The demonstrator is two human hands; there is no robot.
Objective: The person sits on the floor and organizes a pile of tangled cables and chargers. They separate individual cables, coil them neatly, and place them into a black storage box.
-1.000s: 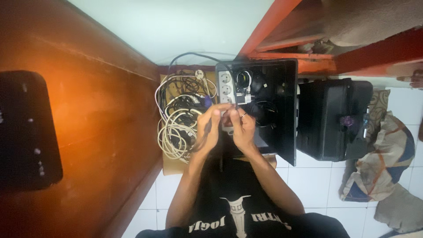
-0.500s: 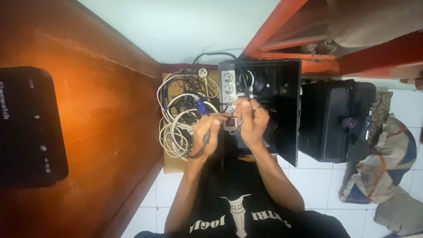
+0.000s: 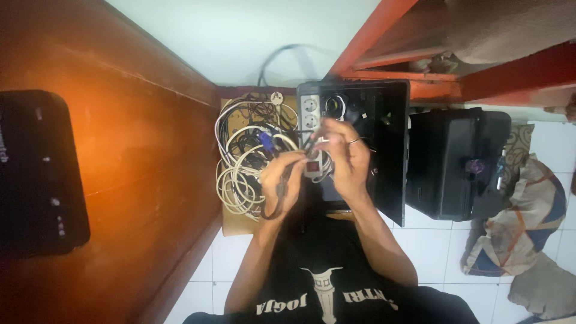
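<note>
White-tiled floor [image 3: 420, 252] below, pale wall [image 3: 240, 36] at top of view. Large brown wooden panel [image 3: 120, 150] along the left side, lit orange near its middle; dark rounded device [image 3: 36, 174] fixed on it at far left. Red-orange wooden frame [image 3: 456, 72] at upper right. Black hard case [image 3: 456, 162] standing on the floor to the right, with crumpled patterned cloth [image 3: 522, 210] just beside it.

Open black box [image 3: 390, 150] at centre, holding dark coiled leads and a white power strip [image 3: 309, 114] along its left wall. Cardboard tray [image 3: 231, 225] immediately left of the box, filled with a tangle of white and black cables [image 3: 240, 174]; blue connector [image 3: 266, 143] visible in the tangle.

Black shirt with pale print [image 3: 324, 294] at bottom of view, both forearms reaching up over the box.

Left hand [image 3: 282, 180] closed around a dark cable [image 3: 277, 201], which hangs in a loop below the fist, over the seam between tray and box. Right hand [image 3: 348, 162] raised above the box interior, fingers curled and pinching the same cable's upper run close to the power strip; ring on one finger. Small grey block with a red mark [image 3: 313, 165] between the two hands, touching or nearly touching both; cannot tell which hand bears it. Thin dark lead arcing up against the wall behind the box.
</note>
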